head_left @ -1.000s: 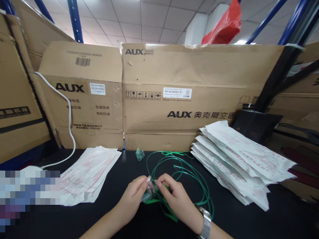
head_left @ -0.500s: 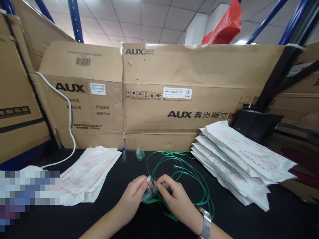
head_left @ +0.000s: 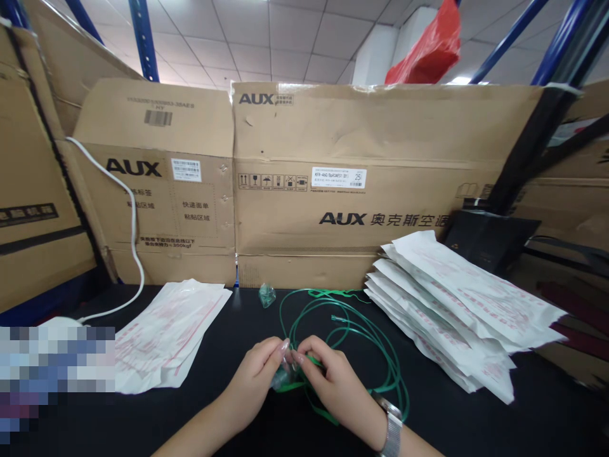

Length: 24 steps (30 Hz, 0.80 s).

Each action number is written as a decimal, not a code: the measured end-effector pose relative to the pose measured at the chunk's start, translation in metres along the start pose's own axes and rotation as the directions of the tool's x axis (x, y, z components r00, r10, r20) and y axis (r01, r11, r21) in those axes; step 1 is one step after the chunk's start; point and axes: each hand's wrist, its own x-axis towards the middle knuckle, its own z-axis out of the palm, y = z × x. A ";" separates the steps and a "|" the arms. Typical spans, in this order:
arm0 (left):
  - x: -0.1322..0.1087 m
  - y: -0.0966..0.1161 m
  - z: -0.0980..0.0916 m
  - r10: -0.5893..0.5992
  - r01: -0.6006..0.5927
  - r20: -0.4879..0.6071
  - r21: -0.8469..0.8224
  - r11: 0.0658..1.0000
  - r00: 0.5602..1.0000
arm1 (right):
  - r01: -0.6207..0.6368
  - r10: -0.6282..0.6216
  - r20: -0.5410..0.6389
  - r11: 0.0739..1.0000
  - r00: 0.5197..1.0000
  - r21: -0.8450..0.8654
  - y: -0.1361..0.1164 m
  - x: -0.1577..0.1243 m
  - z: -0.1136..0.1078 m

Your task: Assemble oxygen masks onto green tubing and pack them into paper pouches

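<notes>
My left hand (head_left: pixel 261 371) and my right hand (head_left: pixel 330 374) meet fingertip to fingertip above the black tabletop. Both are closed in a pinch around a clear, greenish plastic piece (head_left: pixel 281 379), largely covered by the fingers, so its exact kind is hidden. Thin green tubing (head_left: pixel 392 365) lies in loose loops behind and to the right of my right hand, one stretch running up to the fingertips. A bright green strap (head_left: pixel 326 416) shows below the right hand. Farther back, a small crumpled clear-green plastic item (head_left: pixel 267 296) lies apart from both hands.
White paper-like packets with red print (head_left: pixel 171 330) lie at left; a taller stack (head_left: pixel 442 311) leans at right. Cardboard panels (head_left: pixel 285 216) wall off the back. A white cable (head_left: pixel 136 235) hangs at left. A black box (head_left: pixel 490 241) stands behind the right stack.
Only the fingers have shifted slightly: the right fingertips sit a little closer to the left ones. Tubing, packets and the small crumpled item have stayed put.
</notes>
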 end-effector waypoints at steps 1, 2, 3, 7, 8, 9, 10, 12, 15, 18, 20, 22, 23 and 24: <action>0.000 0.000 0.000 0.004 -0.004 0.002 0.006 1.000 1.000 | 0.007 -0.007 -0.002 1.000 1.000 -0.006 0.000 0.000 0.000; -0.001 0.000 0.000 0.009 -0.009 0.005 0.010 1.000 1.000 | 0.017 -0.017 -0.004 1.000 1.000 -0.009 0.000 0.000 0.000; -0.001 0.000 0.000 0.013 -0.013 0.010 0.013 1.000 1.000 | 0.028 -0.028 -0.005 1.000 1.000 -0.010 0.000 -0.001 0.000; -0.001 0.000 0.000 0.019 -0.020 0.015 0.015 1.000 1.000 | 0.049 -0.049 -0.011 0.999 0.999 -0.009 0.001 -0.001 0.001; -0.001 0.000 0.000 0.019 -0.020 0.013 0.016 1.000 1.000 | 0.044 -0.044 -0.015 0.999 0.999 -0.009 0.001 -0.001 0.001; -0.001 0.000 0.000 0.019 -0.019 0.012 0.017 1.000 1.000 | 0.040 -0.040 -0.018 0.999 0.999 -0.008 0.001 -0.001 0.001; 0.000 0.000 0.000 0.018 -0.018 0.012 0.017 1.000 1.000 | 0.037 -0.038 -0.021 0.999 0.999 -0.007 0.001 -0.001 0.002; 0.000 0.000 0.000 0.015 -0.015 0.011 0.011 1.000 1.000 | 0.040 -0.040 -0.027 0.999 0.999 -0.002 0.001 -0.001 0.002; 0.000 0.001 0.000 0.015 -0.015 0.010 -0.005 1.000 1.000 | 0.043 -0.043 -0.041 0.999 0.998 0.011 0.000 -0.001 0.001; 0.000 0.002 -0.001 0.019 -0.019 0.005 -0.012 1.000 1.000 | 0.045 -0.044 -0.041 0.999 0.998 0.022 -0.002 -0.001 0.001; 0.000 0.002 -0.001 0.017 -0.017 0.004 -0.023 1.000 1.000 | 0.051 -0.050 -0.044 0.998 0.998 0.026 -0.002 -0.001 0.001; 0.000 0.002 0.000 0.013 -0.013 0.004 -0.037 0.999 1.000 | 0.055 -0.054 -0.053 0.998 0.997 0.032 -0.002 -0.001 0.001; 0.000 0.002 0.000 0.011 -0.011 0.006 -0.042 0.999 1.000 | 0.056 -0.054 -0.055 0.998 0.997 0.035 -0.001 -0.001 0.001; -0.001 0.002 0.000 0.010 -0.009 0.006 -0.045 0.999 1.000 | 0.057 -0.055 -0.057 0.998 0.997 0.037 -0.001 -0.001 0.001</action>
